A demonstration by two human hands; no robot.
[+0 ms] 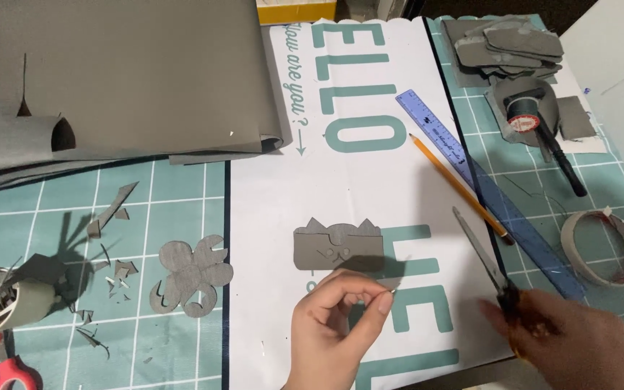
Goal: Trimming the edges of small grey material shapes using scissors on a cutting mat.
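Lying across the middle of the desk point(182, 198), a white mat point(370, 188) carries large teal block letters and a line of thin teal script along its left edge; I copy none of it. A yellow-and-white box point(294, 10) peeks in at the top edge.

The left hand point(337, 325) pinches its fingers point(384, 302) closed just below a grey cutout point(339, 248), a flat rectangle with pointed ears on top and small cut marks on its face, resting on the white mat. Whether the fingers hold a scrap is too small to tell.

The right hand point(579, 339), blurred, grips scissors point(487, 260) with blades pointing up-left. A pencil point(456, 184) and blue ruler point(485, 191) lie beside them. A grey flower-like cutout point(193, 274) sits on the teal grid at left.
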